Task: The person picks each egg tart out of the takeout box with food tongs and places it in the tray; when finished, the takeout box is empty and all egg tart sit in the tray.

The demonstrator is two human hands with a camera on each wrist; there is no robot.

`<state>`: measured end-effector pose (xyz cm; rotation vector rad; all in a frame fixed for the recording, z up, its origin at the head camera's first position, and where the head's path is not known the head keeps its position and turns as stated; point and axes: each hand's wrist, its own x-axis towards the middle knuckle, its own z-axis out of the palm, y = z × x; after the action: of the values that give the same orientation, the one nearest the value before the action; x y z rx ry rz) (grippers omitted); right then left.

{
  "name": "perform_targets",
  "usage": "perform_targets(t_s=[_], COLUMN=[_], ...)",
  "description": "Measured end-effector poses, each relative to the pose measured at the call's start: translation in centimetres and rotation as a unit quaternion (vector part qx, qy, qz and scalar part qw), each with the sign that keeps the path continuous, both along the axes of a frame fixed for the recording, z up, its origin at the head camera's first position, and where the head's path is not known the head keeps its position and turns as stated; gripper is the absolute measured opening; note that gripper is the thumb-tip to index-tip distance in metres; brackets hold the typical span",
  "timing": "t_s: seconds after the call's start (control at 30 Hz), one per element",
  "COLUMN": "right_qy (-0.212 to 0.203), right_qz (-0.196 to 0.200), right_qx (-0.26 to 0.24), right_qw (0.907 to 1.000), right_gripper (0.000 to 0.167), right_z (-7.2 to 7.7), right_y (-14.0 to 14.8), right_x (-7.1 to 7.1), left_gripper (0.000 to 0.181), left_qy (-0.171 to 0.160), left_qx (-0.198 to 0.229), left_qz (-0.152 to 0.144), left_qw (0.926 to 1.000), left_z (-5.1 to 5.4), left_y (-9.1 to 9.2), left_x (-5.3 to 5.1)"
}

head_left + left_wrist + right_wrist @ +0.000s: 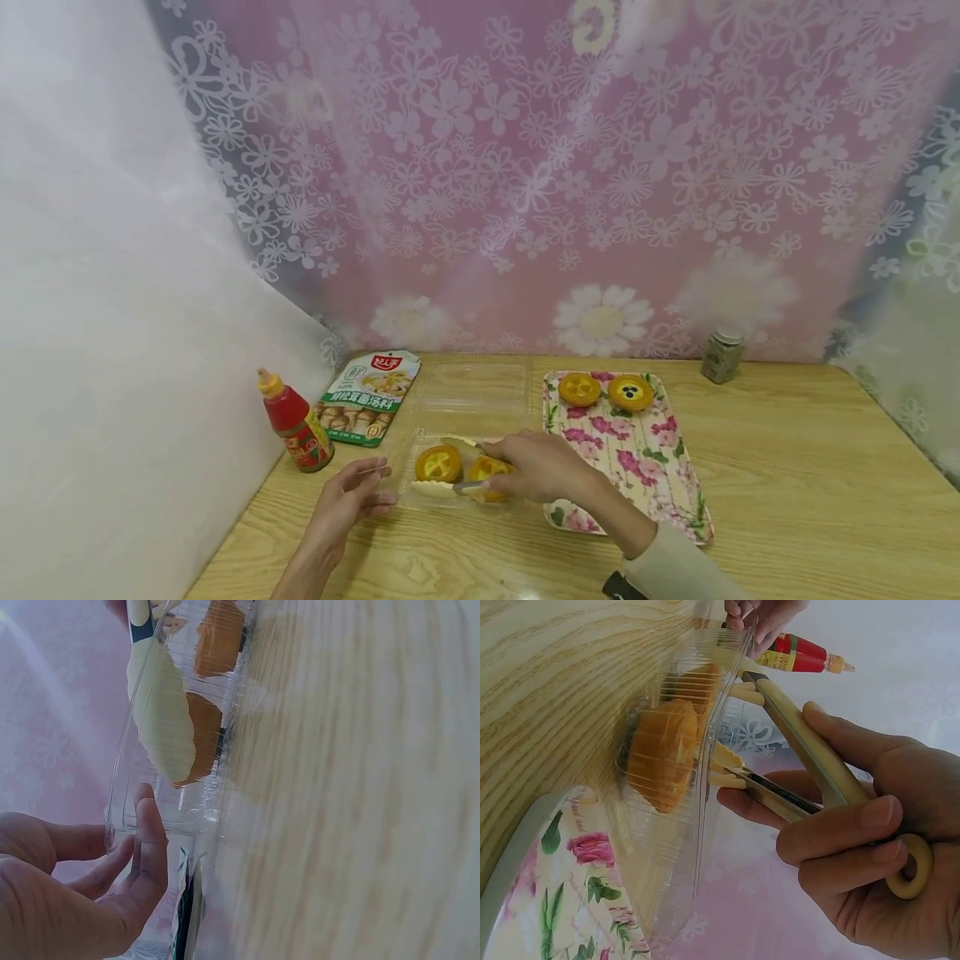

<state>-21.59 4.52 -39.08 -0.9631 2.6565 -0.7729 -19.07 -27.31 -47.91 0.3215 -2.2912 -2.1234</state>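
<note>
A clear plastic box [405, 475] lies on the table with its lid folded back and two egg tarts inside. My left hand [341, 504] pinches the box's left rim between thumb and fingers. My right hand [543, 467] grips a pair of tongs [806, 742] with cream tips. The spread tips are on either side of the left egg tart [437, 462]; whether they touch it, I cannot tell. The right egg tart [662, 754] sits beneath the tongs and my right hand, partly hidden in the head view.
On the right lies a floral tray [600, 450] with two tarts [579, 389] at its far end. A glass jar [722, 356] stands behind it. A red sauce bottle [296, 425] and a food pouch [367, 398] are on the left. A curtain hangs behind the table.
</note>
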Motion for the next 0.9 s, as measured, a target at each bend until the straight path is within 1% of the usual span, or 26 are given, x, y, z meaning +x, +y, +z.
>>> perform_targets(t_s=[0.17,0.27,0.5,0.73,0.9], right_qy=[-0.002,-0.007,-0.023,-0.02,-0.027], right_qz=[-0.004,-0.004,-0.004,-0.03,-0.037], right_qx=[0.008,0.003,-0.028,-0.049,-0.069], right_qw=[1.0,1.0,0.9993,0.9982,0.9965], right_gripper=[0.048,0.046,0.047,0.05,0.05], right_z=[-0.1,-0.2,-0.7,-1.0,-1.0], right_y=[-0.2,-0.2,0.2,0.7,1.4], right_x=[0.0,0.1,0.2,0.3,0.4], left_gripper=[0.036,0.037,0.037,0.036,0.037], left_qy=[-0.001,0.002,-0.004,-0.002,0.0], left_qx=[-0.002,-0.002,0.001,0.0,0.003], left_qz=[0.001,0.0,0.003,0.005,-0.001], left_qw=[1.0,1.0,1.0,1.0,1.0], left_z=[0.0,0.0,0.0,0.2,0.3], left_y=[0.1,0.0,0.0,0.1,0.1], left_x=[0.1,0.0,0.0,0.1,0.2])
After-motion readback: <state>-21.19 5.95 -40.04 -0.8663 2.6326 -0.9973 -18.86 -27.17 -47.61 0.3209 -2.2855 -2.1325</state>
